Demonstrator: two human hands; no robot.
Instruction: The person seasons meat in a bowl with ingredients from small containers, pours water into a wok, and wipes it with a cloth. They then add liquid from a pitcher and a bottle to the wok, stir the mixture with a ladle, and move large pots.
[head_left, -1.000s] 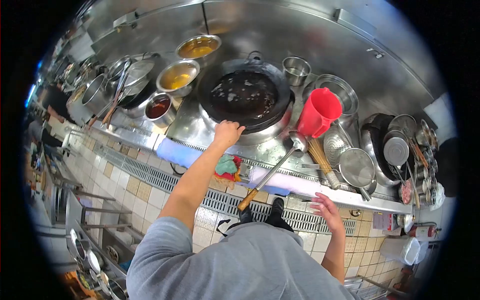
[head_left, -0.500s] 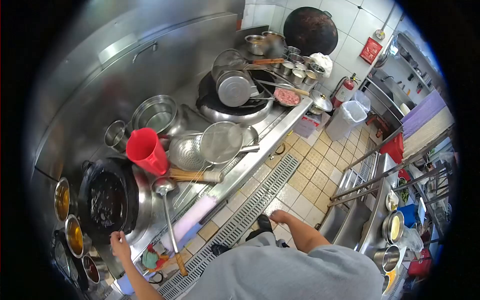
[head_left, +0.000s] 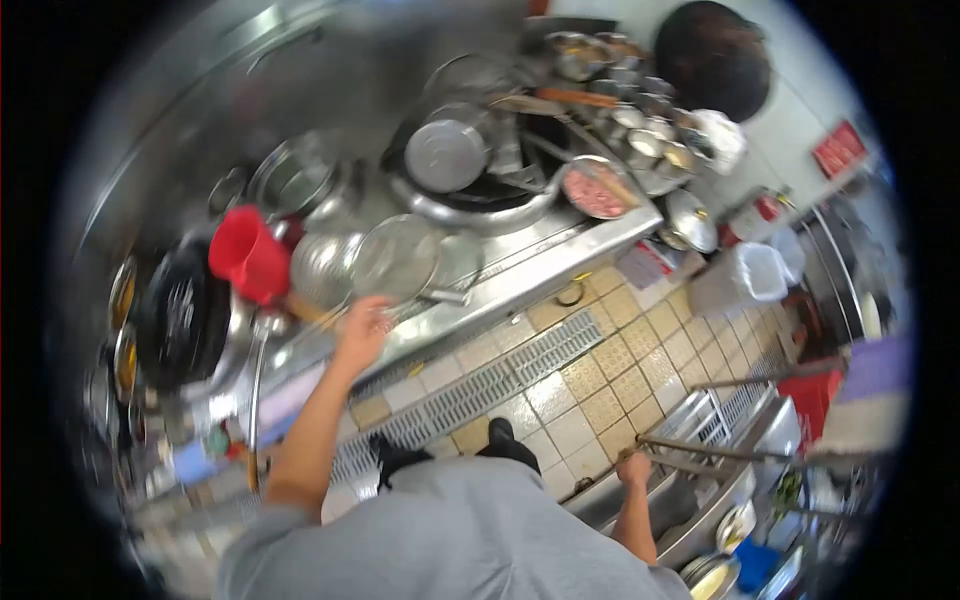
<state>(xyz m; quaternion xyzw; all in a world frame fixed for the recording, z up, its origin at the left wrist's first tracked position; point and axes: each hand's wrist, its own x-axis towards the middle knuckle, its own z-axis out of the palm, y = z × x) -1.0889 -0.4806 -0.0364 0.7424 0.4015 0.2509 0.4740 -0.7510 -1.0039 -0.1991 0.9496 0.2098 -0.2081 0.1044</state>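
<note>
Stove counter (head_left: 545,258) and work aisle, seen from above; the view is motion-blurred. At the counter's left end, a large dark wok (head_left: 158,340) stands beside a red pitcher (head_left: 248,255), whose handle side faces the front edge. Below the pitcher, a ladle (head_left: 255,400) extends past the front edge, its wooden handle end lowest. A metal pot (head_left: 290,180) sits nearer the back edge. Toward the front edge lie a brush (head_left: 310,312) and, just behind it, a perforated scoop (head_left: 318,268).

The left hand (head_left: 363,325) is raised at the front edge, near the brush and the round strainer (head_left: 395,258). Its fingers are partly bent; blur hides whether it touches or grips anything. It has moved from the large wok's rim to this middle stretch, so the strainer and brush, not the wok, are now the things nearest it.

Farther right are a second wok (head_left: 440,208) with a round metal pan (head_left: 447,155) over it, and a bowl of pink meat (head_left: 600,216) at the front right corner. Across the aisle, the right hand (head_left: 632,467) is curled beside the end of a metal rail (head_left: 700,450); whether it grips the rail cannot be told.
</note>
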